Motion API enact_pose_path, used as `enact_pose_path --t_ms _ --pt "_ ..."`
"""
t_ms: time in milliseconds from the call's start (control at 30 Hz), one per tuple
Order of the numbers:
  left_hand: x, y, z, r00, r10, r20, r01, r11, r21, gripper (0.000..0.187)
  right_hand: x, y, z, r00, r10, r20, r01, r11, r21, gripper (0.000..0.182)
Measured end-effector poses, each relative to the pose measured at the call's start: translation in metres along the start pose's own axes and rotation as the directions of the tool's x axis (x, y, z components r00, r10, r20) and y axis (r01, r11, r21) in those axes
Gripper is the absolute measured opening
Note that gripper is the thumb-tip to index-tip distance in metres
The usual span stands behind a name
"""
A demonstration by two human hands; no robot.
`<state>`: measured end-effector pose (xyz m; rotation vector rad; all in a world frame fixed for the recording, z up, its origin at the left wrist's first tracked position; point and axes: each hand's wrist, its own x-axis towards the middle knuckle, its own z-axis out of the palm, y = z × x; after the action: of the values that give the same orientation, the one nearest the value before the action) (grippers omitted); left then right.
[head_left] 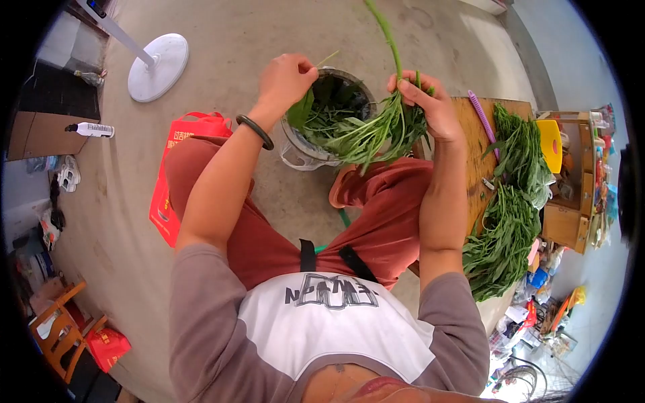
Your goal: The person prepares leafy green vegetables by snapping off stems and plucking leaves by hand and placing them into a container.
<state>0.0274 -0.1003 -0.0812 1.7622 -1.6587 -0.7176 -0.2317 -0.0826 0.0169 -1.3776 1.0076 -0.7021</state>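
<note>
My left hand (285, 84), with a dark bangle at the wrist, is closed in a pinch at the left rim of a bucket. A thin pale-green stalk (327, 59) sticks out past its fingertips, and a broad green leaf (302, 111) hangs below them. My right hand (430, 101) is closed around a bunch of leafy greens (386, 131). One thick stem points up from that grip, while the narrow leaves droop toward the bucket's right side. The bucket (295, 144), lined with a clear plastic bag, stands between my knees with dark green leaves inside.
To my right, a wooden table (474, 174) carries heaps of leafy greens (504, 235) and a purple rod-like tool (482, 121). A red paper bag (164, 195) stands by my left leg. Farther out are a round white stand base (168, 64) and a wooden chair (60, 329).
</note>
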Motion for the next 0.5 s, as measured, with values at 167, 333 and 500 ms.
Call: enact_pose_path --t_ms 167,333,500 --pt "-0.008 0.003 0.018 0.985 0.142 0.102 -0.132 0.986 -0.099 0.031 -0.002 -0.006 0.006 0.997 -0.001 -0.078 0.010 0.992 0.123 0.019" --pt "-0.016 0.025 0.011 0.963 0.260 0.069 -0.191 0.842 -0.504 0.032 0.006 0.001 0.002 0.977 -0.037 -0.212 0.068 0.988 0.140 0.021" --pt "-0.027 0.034 -0.004 0.959 0.267 0.098 -0.117 0.685 -0.719 0.026 0.012 0.010 -0.001 0.944 -0.034 -0.328 0.138 0.944 0.299 0.021"
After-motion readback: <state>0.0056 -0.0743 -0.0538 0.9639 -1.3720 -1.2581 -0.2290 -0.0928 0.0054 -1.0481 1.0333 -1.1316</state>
